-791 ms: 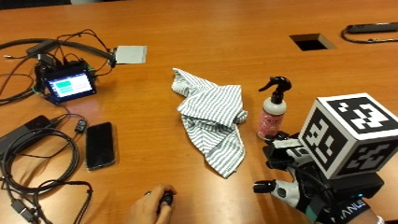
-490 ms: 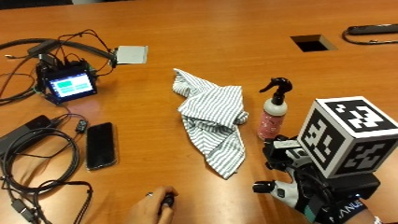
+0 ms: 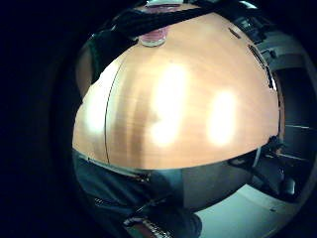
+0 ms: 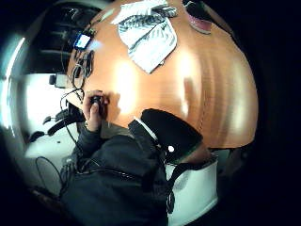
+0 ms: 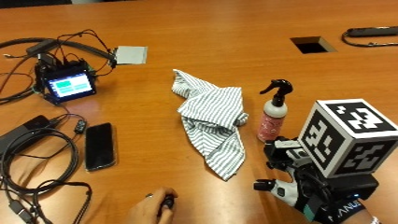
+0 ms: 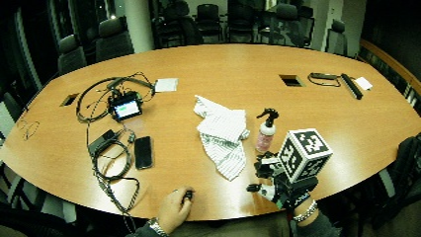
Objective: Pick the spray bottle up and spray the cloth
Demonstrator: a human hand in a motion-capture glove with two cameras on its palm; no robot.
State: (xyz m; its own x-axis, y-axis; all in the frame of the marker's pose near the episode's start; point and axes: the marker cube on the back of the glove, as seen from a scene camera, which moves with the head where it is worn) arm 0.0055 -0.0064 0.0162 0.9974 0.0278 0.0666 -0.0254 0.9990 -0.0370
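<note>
A pink spray bottle [image 5: 272, 116] with a black trigger head stands upright on the wooden table [image 5: 205, 42]. Just to its left lies a crumpled grey-and-white striped cloth [image 5: 211, 119]. My gloved right hand [image 5: 292, 184] hovers near the table's front edge, a short way in front of the bottle and not touching it. Its fingers are spread and hold nothing. In the wide outside view the bottle [image 6: 266, 133] stands between the cloth [image 6: 220, 133] and the hand [image 6: 275, 183]. The thumb side palm view shows the cloth [image 4: 146, 34] and the bottle's base [image 4: 200, 21]. The bottle's base [image 3: 153, 37] also shows in the little finger side palm view.
A black phone [image 5: 99, 145] and a tangle of cables [image 5: 31, 158] lie at the left, with a small lit screen device [image 5: 67, 85] behind them. The person's bare left hand [image 5: 152, 212] holds a small black object at the front edge. A cut-out hole [image 5: 313, 44] sits far right.
The gloved hand has shifted only slightly. The bottle and the cloth lie as before.
</note>
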